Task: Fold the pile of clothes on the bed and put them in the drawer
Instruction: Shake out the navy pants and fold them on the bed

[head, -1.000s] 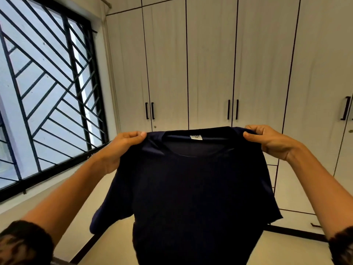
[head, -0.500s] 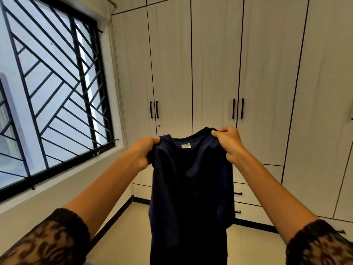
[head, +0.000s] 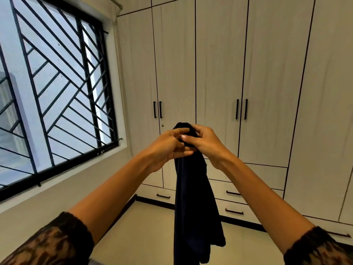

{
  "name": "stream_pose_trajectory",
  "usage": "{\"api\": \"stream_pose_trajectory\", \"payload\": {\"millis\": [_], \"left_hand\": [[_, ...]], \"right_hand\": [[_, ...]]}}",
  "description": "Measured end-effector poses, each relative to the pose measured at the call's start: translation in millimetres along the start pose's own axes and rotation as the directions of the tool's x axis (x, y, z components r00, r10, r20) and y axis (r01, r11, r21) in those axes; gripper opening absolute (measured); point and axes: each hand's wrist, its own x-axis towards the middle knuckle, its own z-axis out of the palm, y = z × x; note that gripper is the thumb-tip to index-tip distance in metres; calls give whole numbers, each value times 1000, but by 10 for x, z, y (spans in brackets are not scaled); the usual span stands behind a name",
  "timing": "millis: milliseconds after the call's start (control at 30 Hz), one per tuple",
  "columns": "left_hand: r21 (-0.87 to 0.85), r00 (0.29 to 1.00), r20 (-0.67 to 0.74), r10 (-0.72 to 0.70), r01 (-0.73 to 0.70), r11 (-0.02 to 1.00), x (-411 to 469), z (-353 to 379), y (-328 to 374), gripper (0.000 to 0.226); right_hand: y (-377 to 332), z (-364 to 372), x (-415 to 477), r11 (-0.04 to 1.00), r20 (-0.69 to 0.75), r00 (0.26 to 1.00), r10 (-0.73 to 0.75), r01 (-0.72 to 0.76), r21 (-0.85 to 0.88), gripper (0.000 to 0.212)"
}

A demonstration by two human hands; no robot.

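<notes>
Navy shirt (head: 193, 197) hangs in mid-air at centre view, gathered into a narrow vertical strip. Its top end is bunched between both hands, and its lower end runs out of the bottom of the view.

Left hand (head: 168, 147): fingers curled onto the top of the shirt, with the index finger laid over the upper fold. Right hand (head: 207, 143): fingers wrapped round the same bunch from the other side, with the thumb pressed onto the cloth. The two hands touch each other at the grip point. Both forearms are raised and converge on it. Patterned dark sleeves (head: 57, 245) cover the arms at the bottom corners.

Pale wood-grain wardrobe (head: 219, 64) stands behind the shirt, doors closed. Drawers (head: 229, 205) along its base are closed, well apart from the shirt. Window (head: 57, 92) with a black grille is at left. Floor (head: 149, 236) is light.
</notes>
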Motion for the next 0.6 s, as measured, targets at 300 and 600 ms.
{"api": "stream_pose_trajectory", "payload": {"millis": [300,600], "left_hand": [[965,854,51,517,-175,194,199,-241,-47,71],[901,840,29,542,-256,350,172,-306,-107,21]], "right_hand": [[20,1,-58,996,56,998,-15,10,89,32],[242,-118,-158,992,28,993,-115,114,55,18]]}}
